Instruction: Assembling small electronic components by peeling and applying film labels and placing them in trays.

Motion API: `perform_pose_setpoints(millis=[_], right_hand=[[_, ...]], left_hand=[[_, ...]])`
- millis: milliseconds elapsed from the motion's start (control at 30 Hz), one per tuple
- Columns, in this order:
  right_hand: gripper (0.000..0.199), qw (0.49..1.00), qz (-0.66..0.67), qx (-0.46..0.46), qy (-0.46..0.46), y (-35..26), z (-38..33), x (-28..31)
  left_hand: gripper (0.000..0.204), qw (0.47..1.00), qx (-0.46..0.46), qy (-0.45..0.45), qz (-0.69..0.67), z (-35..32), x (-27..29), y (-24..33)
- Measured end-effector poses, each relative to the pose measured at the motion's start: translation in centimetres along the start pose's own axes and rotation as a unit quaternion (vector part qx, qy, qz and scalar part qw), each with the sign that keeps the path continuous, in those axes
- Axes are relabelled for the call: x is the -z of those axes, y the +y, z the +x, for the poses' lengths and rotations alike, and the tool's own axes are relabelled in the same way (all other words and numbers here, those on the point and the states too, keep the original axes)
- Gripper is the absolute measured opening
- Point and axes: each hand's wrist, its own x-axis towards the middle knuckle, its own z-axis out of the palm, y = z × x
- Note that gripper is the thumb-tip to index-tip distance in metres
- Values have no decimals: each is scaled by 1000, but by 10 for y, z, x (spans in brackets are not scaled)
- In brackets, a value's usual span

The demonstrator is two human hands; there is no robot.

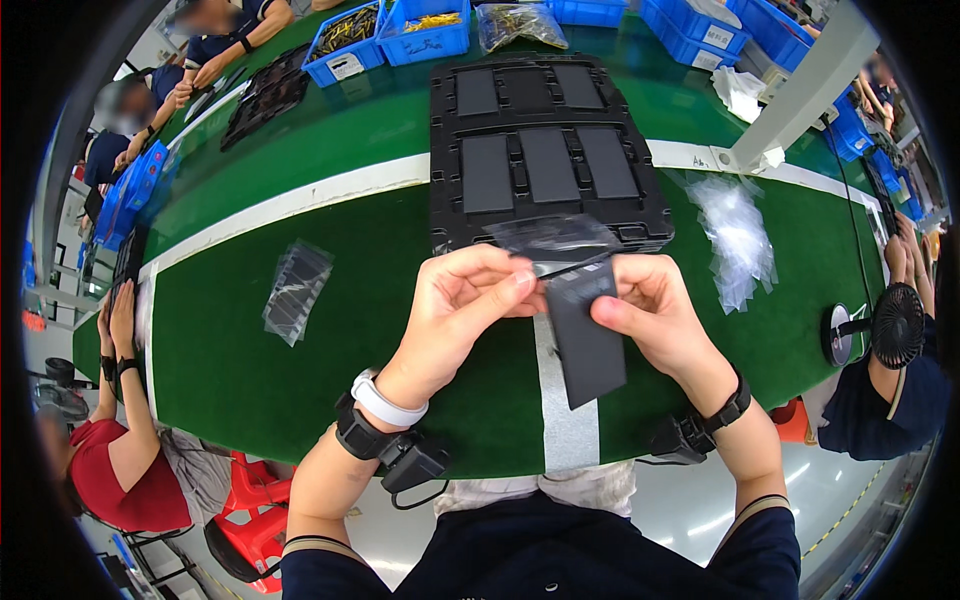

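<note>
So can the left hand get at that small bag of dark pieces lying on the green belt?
Probably yes: the bag lies bare on the belt, but the left hand is pinching film.

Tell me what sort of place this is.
Most likely a factory assembly line. A long green work table seats several workers, blue parts bins line its far edge, and a black tray of flat dark slabs lies before the person's hands, which hold one dark slab.

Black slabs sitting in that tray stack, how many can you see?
6: three in the near row, three in the far row of the black tray. Lower trays may hide more.
</note>
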Motion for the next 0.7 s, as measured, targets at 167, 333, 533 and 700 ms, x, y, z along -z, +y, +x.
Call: perform_pose_setpoints(millis=[167, 333, 533, 700], right_hand=[[12, 996, -66, 49, 31, 1, -3, -4], [11, 993, -90, 29, 70, 3, 1, -7], [12, 990, -110, 30, 81, 4, 0, -6], [11, 990, -104, 42, 88, 5, 2, -8]], left_hand=[[13, 998, -42, 2, 37, 3, -4, 3], [13, 997, -62, -2, 37, 1, -3, 3], [13, 997, -64, 1, 33, 1, -4, 0], [14, 995, -66, 7, 68, 0, -4, 1]])
